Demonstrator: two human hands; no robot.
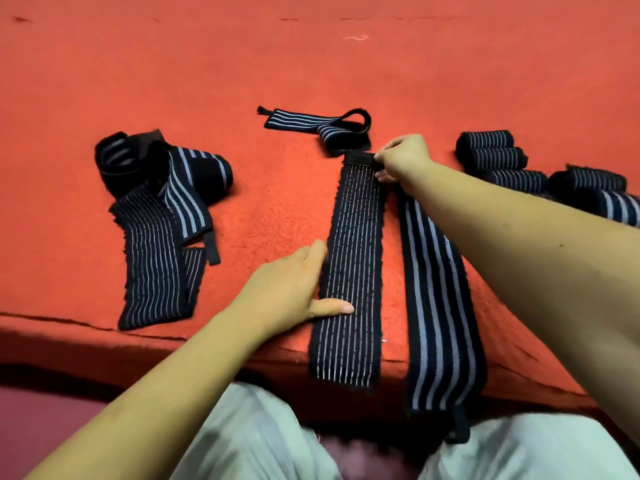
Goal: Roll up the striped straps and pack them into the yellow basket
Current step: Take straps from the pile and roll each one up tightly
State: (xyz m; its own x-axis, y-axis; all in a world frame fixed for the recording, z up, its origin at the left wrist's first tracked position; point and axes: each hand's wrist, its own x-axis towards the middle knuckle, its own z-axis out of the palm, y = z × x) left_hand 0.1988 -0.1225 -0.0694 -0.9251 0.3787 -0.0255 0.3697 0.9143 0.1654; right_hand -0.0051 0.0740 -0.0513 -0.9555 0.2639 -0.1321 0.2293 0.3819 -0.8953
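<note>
While my right hand (403,157) pinches the far, black-tabbed end of the fine-striped strap (353,271), my left hand (291,289) lies with straight fingers against its left side, thumb pressed on the fabric. This strap lies unrolled and straight at the middle of the red carpeted platform (311,64), its near end hanging over the near edge. Just beside it on the right, a broad-striped strap (440,306) lies equally flat and overhangs the same edge. Toward the right edge, a cluster of rolled straps (498,154), about five, lies finished. Toward the left, a tangled heap of straps (162,202) is not yet rolled; beyond the centre, a short looped strap (322,123) lies loose. The yellow basket is not in view. Judged state: rolling is perhaps half done, the fine-striped strap appears ready to be rolled from its far end, and no packing is shown.
</note>
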